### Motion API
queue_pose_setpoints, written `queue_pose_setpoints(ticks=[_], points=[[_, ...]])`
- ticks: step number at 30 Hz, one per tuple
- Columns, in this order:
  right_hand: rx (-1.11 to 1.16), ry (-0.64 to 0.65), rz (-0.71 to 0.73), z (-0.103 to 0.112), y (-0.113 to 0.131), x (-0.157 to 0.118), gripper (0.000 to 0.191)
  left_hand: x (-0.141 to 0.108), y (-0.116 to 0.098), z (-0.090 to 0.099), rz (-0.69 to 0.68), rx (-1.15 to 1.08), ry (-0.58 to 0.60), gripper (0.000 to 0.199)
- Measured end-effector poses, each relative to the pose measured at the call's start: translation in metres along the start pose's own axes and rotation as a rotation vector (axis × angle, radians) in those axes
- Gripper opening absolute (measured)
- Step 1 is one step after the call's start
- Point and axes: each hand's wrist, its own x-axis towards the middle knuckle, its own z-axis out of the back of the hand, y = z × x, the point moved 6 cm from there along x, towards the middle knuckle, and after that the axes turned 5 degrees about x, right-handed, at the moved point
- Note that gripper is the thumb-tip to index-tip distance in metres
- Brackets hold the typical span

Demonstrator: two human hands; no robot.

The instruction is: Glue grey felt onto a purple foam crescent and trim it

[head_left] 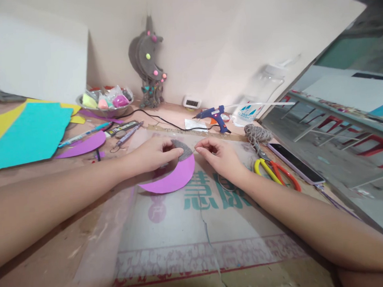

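"Purple paper-like crescent (178, 177), its upper end wound with grey yarn (186, 150): where is it?"

"Above the printed clear plastic sheet (161, 236), in front of the person. The left hand (156, 154) pinches the wound end, thumb on top, nearly closed."

"And the right hand (220, 157)?"

"Just right of the wound end, fingers curled, thumb near the index finger. Whether a strand runs between them, I can't tell."

"Which way does the crescent point?"

"Its bare tip points left, the bulge faces lower right, and the long axis slants from lower left to upper right. The left fingers hide part of the wound end."

"What's around?"

"Behind the hands, a blue glue gun (215, 114). Right of the right hand, a loose grey yarn bundle (257, 133) and scissors with yellow and orange handles (276, 171), close beside the forearm. Left, a second purple crescent-like piece (85, 145)."
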Motion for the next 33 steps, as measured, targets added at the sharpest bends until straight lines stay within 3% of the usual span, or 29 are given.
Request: queue_pose_setpoints(ticks=[33], points=[[-0.005, -0.009, 0.003, 0.001, 0.0005, 0.0007, 0.013, -0.001, -0.0017, -0.001, -0.027, -0.06, 0.019, 0.03]])
